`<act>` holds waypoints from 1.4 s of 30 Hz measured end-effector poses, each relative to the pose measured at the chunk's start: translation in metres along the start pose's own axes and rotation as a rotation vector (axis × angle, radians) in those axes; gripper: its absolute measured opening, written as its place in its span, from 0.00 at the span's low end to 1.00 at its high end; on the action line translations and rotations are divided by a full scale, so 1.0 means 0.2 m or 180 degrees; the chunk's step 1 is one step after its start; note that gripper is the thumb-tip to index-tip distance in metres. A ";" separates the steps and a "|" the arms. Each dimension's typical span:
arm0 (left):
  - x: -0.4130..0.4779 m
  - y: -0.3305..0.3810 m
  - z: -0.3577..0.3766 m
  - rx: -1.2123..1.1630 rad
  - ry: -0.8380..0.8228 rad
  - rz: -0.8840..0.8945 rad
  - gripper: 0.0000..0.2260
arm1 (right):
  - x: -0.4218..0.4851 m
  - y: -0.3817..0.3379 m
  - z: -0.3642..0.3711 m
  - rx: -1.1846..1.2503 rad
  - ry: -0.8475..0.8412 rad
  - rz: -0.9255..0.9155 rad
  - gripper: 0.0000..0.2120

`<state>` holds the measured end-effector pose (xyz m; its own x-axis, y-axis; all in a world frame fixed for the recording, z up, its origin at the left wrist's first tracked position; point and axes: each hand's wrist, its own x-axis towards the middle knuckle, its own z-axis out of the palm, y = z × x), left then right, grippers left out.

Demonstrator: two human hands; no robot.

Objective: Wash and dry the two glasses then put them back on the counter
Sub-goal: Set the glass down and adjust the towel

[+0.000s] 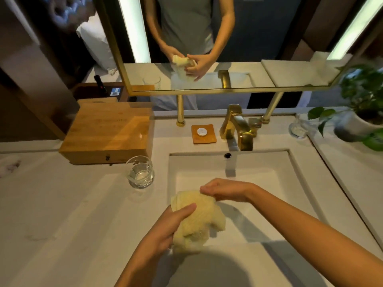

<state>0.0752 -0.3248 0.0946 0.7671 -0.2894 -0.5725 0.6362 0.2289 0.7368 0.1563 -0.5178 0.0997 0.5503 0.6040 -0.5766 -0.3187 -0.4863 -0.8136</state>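
The counter carries one glass just left of the sink and a second glass by the plant. Over the sink the left hand grips a bunched towel, and the right hand holds its top. This looks like the drying step. Next, a careful grip on slippery glass.

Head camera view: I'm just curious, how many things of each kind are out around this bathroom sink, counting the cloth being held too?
2 glasses
1 towel
1 wooden box
1 soap dish
1 faucet
1 potted plant
Total: 7
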 end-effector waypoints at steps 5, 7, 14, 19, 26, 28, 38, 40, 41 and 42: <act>0.04 0.03 0.15 -0.0157 0.0000 -0.0113 0.08 | -0.22 0.20 -0.10 0.0557 0.0075 -0.0167 0.06; 0.06 0.03 0.24 -0.0187 -0.0015 -0.0222 0.08 | -0.30 0.26 -0.16 0.0787 0.0304 -0.0228 0.17; 0.21 -0.02 0.62 -0.0622 -0.0443 -0.0733 0.10 | -0.58 0.42 -0.34 0.1377 0.1196 -0.0432 0.08; 0.34 -0.11 0.85 -0.1177 -0.0723 -0.1139 0.27 | -0.75 0.48 -0.50 0.1779 0.1273 -0.0752 0.06; 0.46 -0.24 1.10 -0.1958 -0.1067 -0.1084 0.48 | -0.81 0.48 -0.70 0.2431 0.0971 -0.0922 0.13; 0.50 -0.23 1.13 -0.2016 -0.0994 -0.1065 0.47 | -0.80 0.49 -0.75 0.2708 0.0931 -0.0952 0.12; 0.76 -0.09 1.15 -0.1011 -0.0185 -0.1237 0.26 | -0.59 0.69 -1.04 0.2064 0.1647 -0.0443 0.04; 0.82 -0.06 1.14 -0.0890 -0.0052 -0.1288 0.27 | -0.56 0.73 -1.08 0.1728 0.1814 -0.0370 0.05; 0.85 -0.05 1.14 -0.0840 0.0001 -0.1298 0.27 | -0.54 0.75 -1.09 0.1543 0.1971 -0.0349 0.07; 0.88 -0.04 1.14 -0.0802 0.0055 -0.1292 0.28 | -0.51 0.77 -1.11 0.1413 0.2212 -0.0349 0.07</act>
<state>0.1863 -0.5882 0.0708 0.4523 -0.3870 -0.8035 0.8833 0.3193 0.3434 0.2228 -0.7952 0.0504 0.9008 0.0351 -0.4329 -0.4302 -0.0651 -0.9004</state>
